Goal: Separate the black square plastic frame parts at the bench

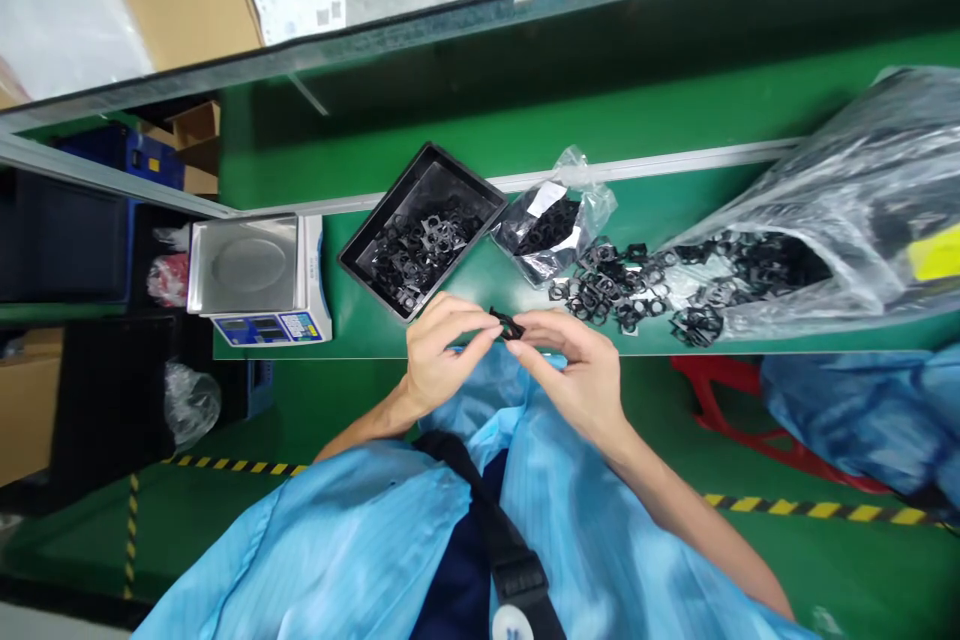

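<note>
head view: my left hand [444, 352] is curled nearly shut and my right hand [571, 372] is curled the same way, the two pinching one small black plastic part [508, 324] from either side. that part sits between my hands, just in front of and to the right of the near corner of the black tray [375, 255], over the front edge of the green counter [360, 332].

the black tray holds a heap of black plastic parts [420, 255] like the one i'm pinching. just to the right of the tray lies a small clear plastic bag [551, 225] with more of them inside. further right of the tray, a loose pile of black parts [615, 285] spills across the counter from the mouth of a large clear plastic bag [825, 210], which has a yellow label [934, 255] on it. to the left of the tray stands a digital scale [259, 280] with a steel pan. beyond the tray, a raised metal rail [645, 170] runs along the counter. my light blue smock [337, 540] fills the view below my hands.
</note>
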`<state>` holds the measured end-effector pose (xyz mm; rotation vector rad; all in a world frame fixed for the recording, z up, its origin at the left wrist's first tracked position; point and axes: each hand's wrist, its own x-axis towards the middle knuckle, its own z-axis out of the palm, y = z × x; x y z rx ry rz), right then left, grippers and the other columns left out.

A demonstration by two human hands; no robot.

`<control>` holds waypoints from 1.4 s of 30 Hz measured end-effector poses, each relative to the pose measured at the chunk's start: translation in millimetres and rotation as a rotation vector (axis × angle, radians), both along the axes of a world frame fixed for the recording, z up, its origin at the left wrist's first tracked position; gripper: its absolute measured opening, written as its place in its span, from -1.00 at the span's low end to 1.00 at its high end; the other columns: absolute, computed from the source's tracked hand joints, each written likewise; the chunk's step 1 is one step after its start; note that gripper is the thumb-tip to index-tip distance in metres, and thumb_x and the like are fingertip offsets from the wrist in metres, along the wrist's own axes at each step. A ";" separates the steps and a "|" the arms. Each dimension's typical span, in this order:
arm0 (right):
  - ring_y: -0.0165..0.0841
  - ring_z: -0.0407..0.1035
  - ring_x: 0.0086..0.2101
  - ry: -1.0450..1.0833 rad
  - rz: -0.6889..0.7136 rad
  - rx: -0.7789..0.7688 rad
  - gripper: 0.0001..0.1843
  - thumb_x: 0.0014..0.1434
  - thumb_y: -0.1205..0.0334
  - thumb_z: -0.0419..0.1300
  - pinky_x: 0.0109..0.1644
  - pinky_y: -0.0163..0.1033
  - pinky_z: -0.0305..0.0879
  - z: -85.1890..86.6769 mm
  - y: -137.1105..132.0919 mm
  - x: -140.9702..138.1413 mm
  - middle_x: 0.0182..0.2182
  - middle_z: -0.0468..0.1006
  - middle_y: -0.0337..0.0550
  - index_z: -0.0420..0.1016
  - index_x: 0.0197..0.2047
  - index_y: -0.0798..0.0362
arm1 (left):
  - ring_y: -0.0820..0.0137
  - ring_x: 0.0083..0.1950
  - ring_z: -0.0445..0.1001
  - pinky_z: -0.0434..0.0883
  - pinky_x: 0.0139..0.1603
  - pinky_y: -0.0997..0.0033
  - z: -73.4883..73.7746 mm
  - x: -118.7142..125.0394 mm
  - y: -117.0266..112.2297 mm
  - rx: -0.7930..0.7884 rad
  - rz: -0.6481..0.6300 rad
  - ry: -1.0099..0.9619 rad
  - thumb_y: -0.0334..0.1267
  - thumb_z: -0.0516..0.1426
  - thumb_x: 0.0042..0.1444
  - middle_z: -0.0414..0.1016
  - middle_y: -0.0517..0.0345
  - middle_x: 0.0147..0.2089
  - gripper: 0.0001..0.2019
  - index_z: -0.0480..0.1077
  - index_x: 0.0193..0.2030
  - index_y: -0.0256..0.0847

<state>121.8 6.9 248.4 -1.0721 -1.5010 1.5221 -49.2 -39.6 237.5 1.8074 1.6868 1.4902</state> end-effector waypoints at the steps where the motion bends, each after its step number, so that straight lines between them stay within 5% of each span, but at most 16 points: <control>1: -0.31 0.59 -0.32 -0.008 -0.011 0.009 -0.80 0.18 0.10 0.40 -0.11 -0.15 0.63 1.0 -0.5 -0.6 -0.26 0.65 -0.17 0.65 -0.13 -0.07 | 0.42 -0.29 0.52 0.45 -0.21 0.35 0.2 0.5 -0.3 0.011 0.003 0.006 -0.38 0.31 0.18 0.58 0.19 -0.33 -0.94 0.55 -0.24 -0.15; 11: -0.32 0.60 -0.34 0.012 -0.036 0.020 -0.85 0.20 0.12 0.38 -0.12 -0.18 0.62 6.1 -2.5 -1.3 -0.29 0.67 -0.20 0.59 -0.20 -0.04 | 0.41 -0.26 0.54 0.49 -0.19 0.34 -0.9 3.1 1.4 0.063 0.063 -0.027 -0.28 0.34 0.17 0.57 0.19 -0.30 -0.93 0.53 -0.25 -0.15; 21: -0.36 0.60 -0.32 0.050 -0.046 0.023 -0.89 0.21 0.20 0.39 -0.12 -0.23 0.61 3.3 0.0 3.0 -0.29 0.67 -0.23 0.59 -0.19 -0.03 | 0.38 -0.09 0.57 0.51 -0.02 0.34 -3.9 3.3 2.0 -0.033 -0.019 -0.231 -0.35 0.29 0.21 0.59 0.08 -0.15 -0.85 0.52 -0.08 -0.19; 30: -0.36 0.59 -0.34 0.043 -0.069 0.039 -0.91 0.18 0.21 0.42 -0.16 -0.23 0.60 4.4 1.5 5.4 -0.34 0.67 -0.21 0.62 -0.27 -0.01 | 0.44 -0.26 0.52 0.47 -0.15 0.40 1.8 7.6 1.0 -0.076 -0.083 -0.278 -0.35 0.27 0.20 0.55 0.17 -0.30 -0.95 0.48 -0.24 -0.21; 35: -0.37 0.58 -0.46 0.202 -0.013 -0.341 -0.75 0.04 0.10 0.51 -0.29 -0.26 0.59 3.8 9.9 8.0 -0.46 0.63 -0.27 0.58 -0.33 0.01 | 0.46 -0.25 0.54 0.50 -0.16 0.44 2.4 5.2 1.4 -0.118 -0.100 -0.305 -0.35 0.23 0.26 0.56 0.15 -0.28 -0.92 0.51 -0.12 -0.22; 38: -0.39 0.56 -0.54 0.316 0.050 -0.601 -0.65 -0.02 0.05 0.54 -0.39 -0.30 0.57 4.2 16.6 8.2 -0.51 0.60 -0.33 0.55 -0.28 0.00 | 0.41 -0.08 0.59 0.55 -0.04 0.35 6.6 -2.8 4.8 -0.087 -0.189 -0.212 -0.38 0.16 0.32 0.60 0.03 -0.04 -0.84 0.55 -0.05 -0.18; 42: -0.44 0.52 -0.59 0.371 0.116 -0.750 -0.62 -0.04 0.06 0.55 -0.44 -0.35 0.52 3.1 19.4 8.2 -0.53 0.57 -0.39 0.53 -0.23 -0.02 | 0.35 -0.02 0.59 0.56 0.01 0.25 10.4 -7.9 10.4 0.035 -0.329 -0.062 -0.38 0.23 0.27 0.64 0.04 -0.02 -0.87 0.60 -0.12 -0.13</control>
